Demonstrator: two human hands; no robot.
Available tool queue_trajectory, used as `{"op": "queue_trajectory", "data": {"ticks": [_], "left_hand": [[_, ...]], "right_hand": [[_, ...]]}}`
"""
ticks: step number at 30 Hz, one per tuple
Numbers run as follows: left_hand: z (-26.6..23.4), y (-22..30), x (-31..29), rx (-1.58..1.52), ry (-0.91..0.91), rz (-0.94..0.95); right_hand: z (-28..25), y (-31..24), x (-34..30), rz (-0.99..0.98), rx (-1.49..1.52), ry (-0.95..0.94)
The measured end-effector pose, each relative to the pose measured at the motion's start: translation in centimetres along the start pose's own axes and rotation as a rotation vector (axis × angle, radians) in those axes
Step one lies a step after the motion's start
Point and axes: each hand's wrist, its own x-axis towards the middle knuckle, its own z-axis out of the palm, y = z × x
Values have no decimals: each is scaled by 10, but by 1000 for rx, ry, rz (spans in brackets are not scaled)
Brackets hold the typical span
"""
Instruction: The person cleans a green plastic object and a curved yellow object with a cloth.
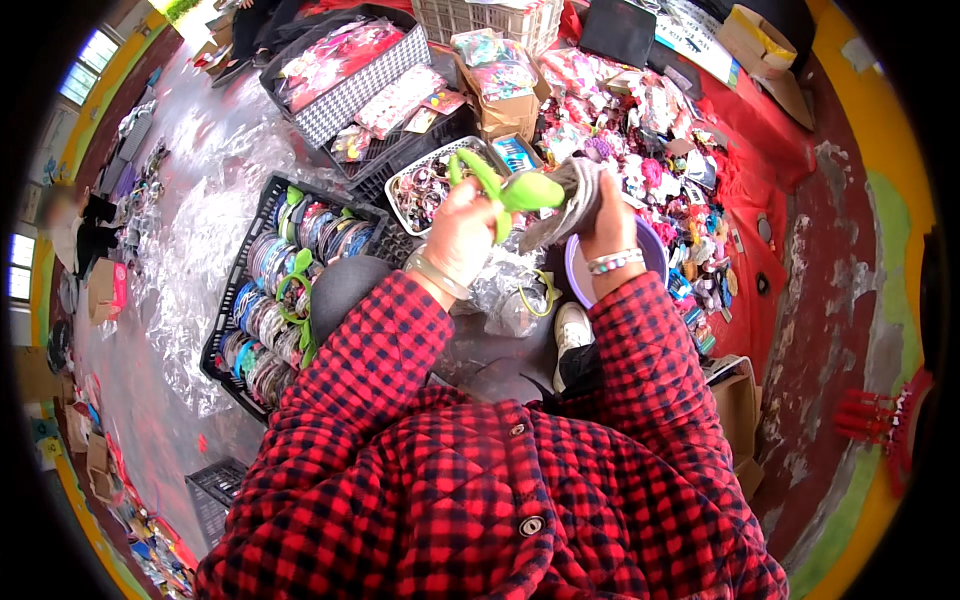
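Pinching green headband [530,191] in left hand [463,237], right hand [610,228] gripping grey band bundle [578,205], both raised ahead; rows of bands [268,260] already filling black crate [229,300], held pieces apparently not yet placed

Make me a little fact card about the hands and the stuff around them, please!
left hand: holds a bright green piece
right hand: holds a grey bundle
right wrist: beaded bracelet
purple tub: below the right hand
black crate: on the left, filled with rows of ring-shaped bands
sleeves: red and black checked
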Motion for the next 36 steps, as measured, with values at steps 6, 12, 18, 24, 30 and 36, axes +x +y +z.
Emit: {"op": "queue_trajectory", "data": {"ticks": [6, 12, 18, 24, 30, 36], "left_hand": [[-15, 10, 10, -204, 383, 95], [-20, 3, 11, -180, 332, 109], [-15, -2, 6, -86, 176, -64], [-15, -11, 5, -8, 119, -181], [-15, -17, 8, -108, 163, -218], [-13, -5, 9, -169, 210, -264]], "right_hand": [[-7, -17, -8, 151, -87, -87], [32, -18, -39, 339, -297, -340], [19, -15, -38, 272, -664, -478], [13, -12, -29, 126, -1163, -566], [26, -8, -37, 64, -1219, -573], [26, -8, -40, 95, -1171, -622]]}}
